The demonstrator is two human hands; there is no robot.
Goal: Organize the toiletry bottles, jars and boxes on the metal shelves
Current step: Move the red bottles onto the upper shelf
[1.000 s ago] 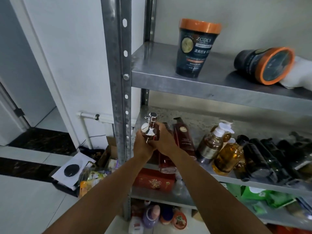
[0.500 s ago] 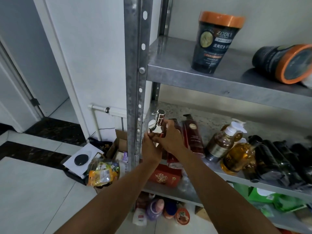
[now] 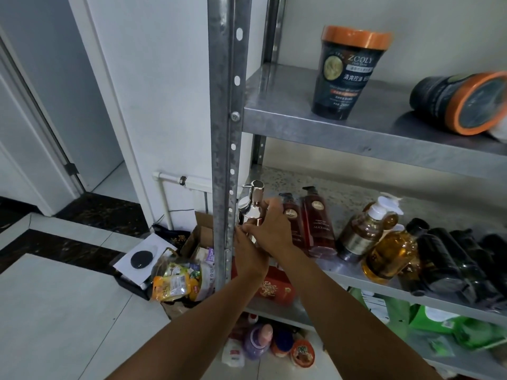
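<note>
The metal shelves (image 3: 315, 124) carry an upright orange-lidded jar (image 3: 348, 72) on top. At the middle shelf's left end, the right hand (image 3: 271, 231) and left hand (image 3: 247, 253) each close their grip on the chrome pump bottle (image 3: 251, 207), just beside two red bottles (image 3: 315, 223).

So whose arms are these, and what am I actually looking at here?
No machine here: a person wears a camera on the head, looking down at their own arms. Both hands, left hand and right hand, hold a shiny pump bottle at the left end of the middle metal shelf, beside two dark red bottles and amber ones. On the shelf above, one orange-lidded jar stands; another lies on its side.
</note>
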